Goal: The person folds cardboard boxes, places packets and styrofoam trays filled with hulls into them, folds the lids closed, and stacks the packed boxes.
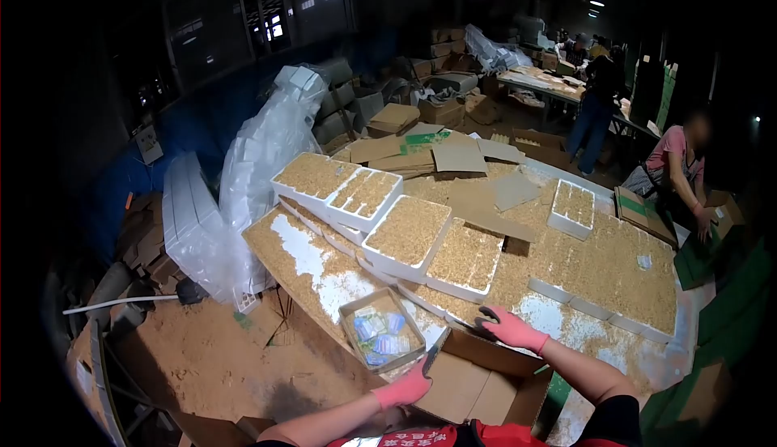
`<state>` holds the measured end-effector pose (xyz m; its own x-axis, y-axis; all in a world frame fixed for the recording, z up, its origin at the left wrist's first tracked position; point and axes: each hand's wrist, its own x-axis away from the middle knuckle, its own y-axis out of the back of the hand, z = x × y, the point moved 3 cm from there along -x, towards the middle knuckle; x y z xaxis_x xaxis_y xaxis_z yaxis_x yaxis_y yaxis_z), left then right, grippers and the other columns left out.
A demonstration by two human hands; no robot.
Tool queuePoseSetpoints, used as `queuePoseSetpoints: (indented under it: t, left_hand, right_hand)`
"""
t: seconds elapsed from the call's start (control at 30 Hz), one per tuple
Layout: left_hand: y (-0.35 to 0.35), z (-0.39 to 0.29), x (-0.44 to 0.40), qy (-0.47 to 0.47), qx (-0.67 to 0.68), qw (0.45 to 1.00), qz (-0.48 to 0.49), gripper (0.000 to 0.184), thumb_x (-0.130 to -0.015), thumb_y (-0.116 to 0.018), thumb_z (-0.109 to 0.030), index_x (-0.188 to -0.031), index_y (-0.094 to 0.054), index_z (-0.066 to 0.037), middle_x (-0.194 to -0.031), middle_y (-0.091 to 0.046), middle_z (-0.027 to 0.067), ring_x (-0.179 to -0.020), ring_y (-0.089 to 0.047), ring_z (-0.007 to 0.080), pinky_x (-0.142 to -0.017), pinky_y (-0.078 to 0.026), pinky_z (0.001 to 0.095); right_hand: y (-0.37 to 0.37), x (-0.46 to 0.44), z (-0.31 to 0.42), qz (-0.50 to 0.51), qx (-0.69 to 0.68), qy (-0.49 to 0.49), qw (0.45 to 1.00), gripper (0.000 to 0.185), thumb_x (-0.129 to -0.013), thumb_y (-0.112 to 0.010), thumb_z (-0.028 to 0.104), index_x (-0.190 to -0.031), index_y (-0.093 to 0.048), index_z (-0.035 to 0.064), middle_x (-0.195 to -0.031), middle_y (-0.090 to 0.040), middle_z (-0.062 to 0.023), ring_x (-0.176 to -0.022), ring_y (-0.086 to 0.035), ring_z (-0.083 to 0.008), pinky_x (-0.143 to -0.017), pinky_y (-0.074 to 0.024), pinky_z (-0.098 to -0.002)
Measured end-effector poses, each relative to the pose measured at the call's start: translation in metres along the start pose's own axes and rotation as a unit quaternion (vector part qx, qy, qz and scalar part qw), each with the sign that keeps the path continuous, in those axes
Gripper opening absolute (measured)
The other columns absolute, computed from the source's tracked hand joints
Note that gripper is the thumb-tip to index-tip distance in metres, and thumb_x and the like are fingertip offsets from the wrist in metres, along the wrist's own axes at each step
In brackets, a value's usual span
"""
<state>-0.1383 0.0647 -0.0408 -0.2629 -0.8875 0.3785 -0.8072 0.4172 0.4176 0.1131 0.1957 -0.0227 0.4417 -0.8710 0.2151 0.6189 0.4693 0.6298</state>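
Observation:
An open cardboard box (468,390) stands in front of my body at the table's near edge, and its bare inner bottom shows. My left hand (406,385), in a pink glove with dark fingertips, is closed on the box's left wall. At the far rim is my right hand (515,329), gloved the same way, with its fingers apart; whether it touches the rim I cannot tell. Left of the box sits a shallow tray (350,315) holding small blue-and-white printed packets (380,334).
White foam trays (405,236) filled with brown granules stand across the littered table (332,285). Flat cardboard pieces (460,158) lie behind them. Stacks wrapped in clear plastic (263,155) rise at the left. A person in a pink top (672,155) handles a carton at the right.

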Motion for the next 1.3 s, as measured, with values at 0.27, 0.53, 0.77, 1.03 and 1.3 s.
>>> queuePoseSetpoints:
  t: [0.27,0.53,0.77,1.03,1.3]
  left_hand:
    - [-0.035,0.058,-0.067,-0.189,0.183,0.964,0.041,0.074,-0.082,-0.05,-0.012,-0.151,-0.023,-0.004,-0.146,-0.035,0.0279,-0.136,-0.031,0.0412,-0.114,-0.026,0.0448]
    - [-0.027,0.045,-0.06,-0.142,0.102,0.985,-0.011,0.073,-0.081,-0.055,-0.012,-0.148,-0.028,-0.006,-0.13,-0.046,0.0296,-0.12,-0.046,0.0428,-0.102,-0.039,0.0415]
    - [-0.04,0.038,-0.094,-0.343,-0.044,0.938,0.015,0.038,-0.093,-0.046,-0.004,-0.131,-0.05,-0.001,-0.131,-0.051,0.0228,-0.125,-0.047,0.0362,-0.108,-0.036,0.0404]
    - [-0.03,-0.041,-0.084,0.011,0.33,0.936,0.118,0.05,-0.101,-0.048,-0.036,-0.138,-0.048,-0.001,-0.131,-0.056,0.0026,-0.117,-0.05,0.0128,-0.102,-0.04,0.0287]
    - [-0.007,-0.039,-0.092,-0.11,0.112,0.973,0.167,0.054,-0.099,-0.05,-0.033,-0.143,-0.042,-0.002,-0.139,-0.052,0.0112,-0.127,-0.046,0.0191,-0.107,-0.035,0.0314]
  right_hand:
    - [-0.109,-0.265,0.073,-0.329,-0.296,-0.342,0.829,0.084,-0.081,-0.074,0.043,-0.142,-0.029,0.0064,-0.129,-0.049,-0.0195,-0.113,-0.053,-0.0319,-0.083,-0.0504,-0.0495]
    - [-0.04,-0.178,0.024,-0.088,-0.253,0.052,0.962,0.043,-0.087,-0.068,0.03,-0.122,-0.056,0.0079,-0.11,-0.061,-0.008,-0.094,-0.06,-0.0205,-0.079,-0.0501,-0.0346]
    - [0.084,0.127,0.049,-0.116,-0.227,-0.053,0.966,0.042,-0.094,-0.057,0.02,-0.132,-0.056,0.0015,-0.124,-0.062,-0.009,-0.105,-0.059,-0.0165,-0.095,-0.0449,-0.0281]
    - [0.123,0.275,0.021,-0.021,-0.166,-0.211,0.963,0.05,-0.09,-0.062,0.02,-0.134,-0.053,-0.0014,-0.125,-0.062,-0.01,-0.11,-0.057,-0.0171,-0.097,-0.0432,-0.0289]
    - [0.139,0.218,-0.015,-0.004,-0.259,-0.163,0.952,0.044,-0.091,-0.062,0.041,-0.114,-0.069,0.0041,-0.1,-0.067,0.0008,-0.081,-0.056,-0.0059,-0.064,-0.046,-0.0229]
